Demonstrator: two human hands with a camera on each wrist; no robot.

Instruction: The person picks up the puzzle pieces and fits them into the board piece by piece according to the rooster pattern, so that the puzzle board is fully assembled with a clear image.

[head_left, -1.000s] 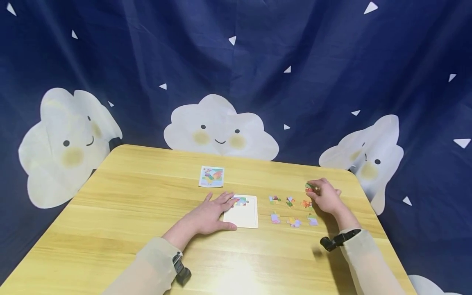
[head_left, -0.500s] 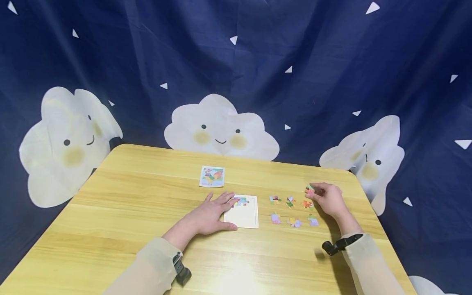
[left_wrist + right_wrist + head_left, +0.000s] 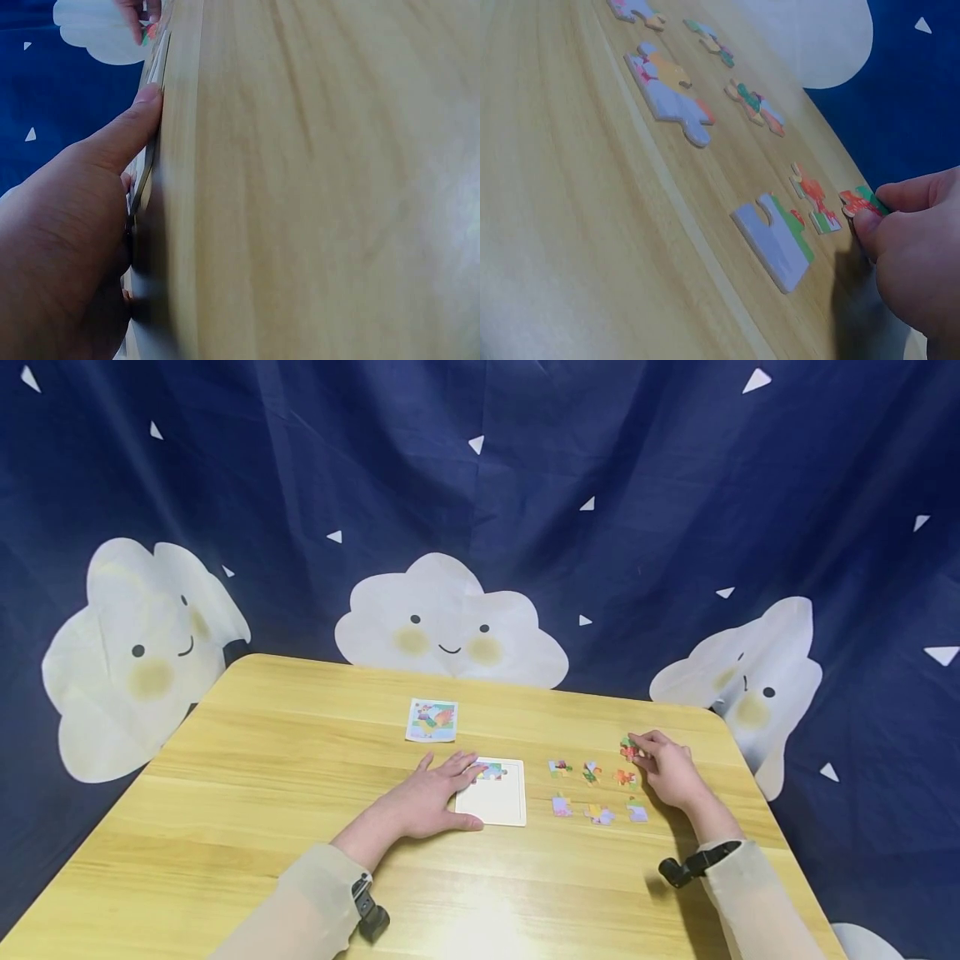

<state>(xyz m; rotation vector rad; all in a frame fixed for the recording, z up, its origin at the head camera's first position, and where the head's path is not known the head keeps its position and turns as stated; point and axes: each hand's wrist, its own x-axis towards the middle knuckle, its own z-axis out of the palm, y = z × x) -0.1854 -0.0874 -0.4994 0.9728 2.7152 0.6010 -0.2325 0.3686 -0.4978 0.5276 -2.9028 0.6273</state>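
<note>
In the head view my left hand (image 3: 431, 797) lies with fingers spread over the left side of a white puzzle board (image 3: 491, 806). Its thumb presses the board's near left edge; the left wrist view shows this thumb (image 3: 135, 124) stretched along the rim. Joined puzzle pieces (image 3: 492, 771) fill part of the board's top row, partly covered by my fingers. Off to the right, my right hand (image 3: 671, 770) pinches a red and green puzzle piece (image 3: 861, 201) between thumb and fingers, at the far end of the loose pieces.
Several loose puzzle pieces (image 3: 600, 814) lie in two rows right of the board. A picture card (image 3: 432, 720) with a colourful bird sits behind it. The wooden table (image 3: 262, 793) ends at a dark blue curtain (image 3: 480, 510) printed with clouds.
My right hand has shifted slightly toward me and to the right, and the piece in its fingers looks turned. The left hand stays on the board.
</note>
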